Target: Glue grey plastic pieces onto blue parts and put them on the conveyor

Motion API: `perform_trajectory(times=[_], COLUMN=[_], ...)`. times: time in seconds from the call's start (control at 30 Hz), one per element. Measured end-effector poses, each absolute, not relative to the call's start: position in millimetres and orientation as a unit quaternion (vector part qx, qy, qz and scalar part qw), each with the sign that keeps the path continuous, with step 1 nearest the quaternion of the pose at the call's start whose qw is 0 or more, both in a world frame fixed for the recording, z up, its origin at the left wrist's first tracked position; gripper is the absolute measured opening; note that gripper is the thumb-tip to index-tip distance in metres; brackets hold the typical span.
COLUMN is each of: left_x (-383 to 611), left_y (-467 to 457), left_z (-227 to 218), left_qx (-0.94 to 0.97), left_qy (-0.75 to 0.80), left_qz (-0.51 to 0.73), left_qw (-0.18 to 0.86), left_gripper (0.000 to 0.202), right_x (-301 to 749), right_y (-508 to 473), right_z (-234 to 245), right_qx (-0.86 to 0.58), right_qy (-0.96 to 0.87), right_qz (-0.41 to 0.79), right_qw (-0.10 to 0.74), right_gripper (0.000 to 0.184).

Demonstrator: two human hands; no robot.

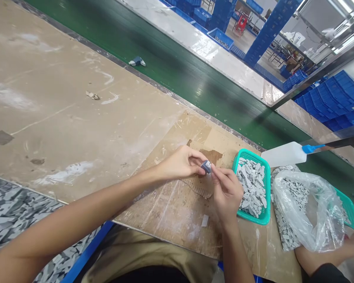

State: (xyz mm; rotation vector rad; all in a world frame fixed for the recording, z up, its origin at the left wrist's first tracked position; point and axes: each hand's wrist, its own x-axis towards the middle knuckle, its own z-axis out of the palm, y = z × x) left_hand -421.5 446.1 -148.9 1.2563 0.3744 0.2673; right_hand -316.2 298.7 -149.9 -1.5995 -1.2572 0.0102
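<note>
Left hand (179,163) and right hand (227,192) pinch a small grey-blue piece (206,167).

Green conveyor belt (177,67) noted; blue plastic crates (330,98) stood stacked beyond it; white plastic bottle (283,154) with blue cap lay just beside it.

this is a factory floor, a production workshop. a long green conveyor belt (177,59) runs beside a scuffed workbench (61,118), and stacks of blue plastic crates (330,98) sit beyond it. a steel frame (318,73) and strip lights (345,6) show overhead, while a teal basket (267,188) holds heaps of small grey parts (250,188).
</note>
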Motion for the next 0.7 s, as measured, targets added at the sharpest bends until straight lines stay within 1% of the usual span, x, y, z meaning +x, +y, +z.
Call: perform_trajectory(times=[0.1,0.23,0.47,0.6,0.7], left_x=[-421,-419,-419,-417,-415], left_y=[439,433,431,432,437], left_z=[-148,-153,-154,-154,-158], left_qx=[0.591,0.602,0.635,0.641,0.641], left_qy=[0.191,0.22,0.241,0.253,0.242], left_qz=[0.16,0.178,0.165,0.164,0.135], left_qw=[0.767,0.747,0.716,0.706,0.716], left_gripper=[0.015,0.014,0.014,0.012,0.015], right_x=[-318,-321,-322,-323,-324], right_y=[300,301,299,299,301], right_z=[-152,-158,-165,-170,-172], right_qx=[-0.67,-0.677,-0.697,-0.703,-0.713], right_qy=[-0.531,-0.537,-0.542,-0.528,-0.515], right_qz=[-0.016,-0.041,-0.016,-0.011,0.001], right_qw=[0.518,0.501,0.47,0.477,0.475], right_gripper=[0.041,0.047,0.049,0.048,0.046])
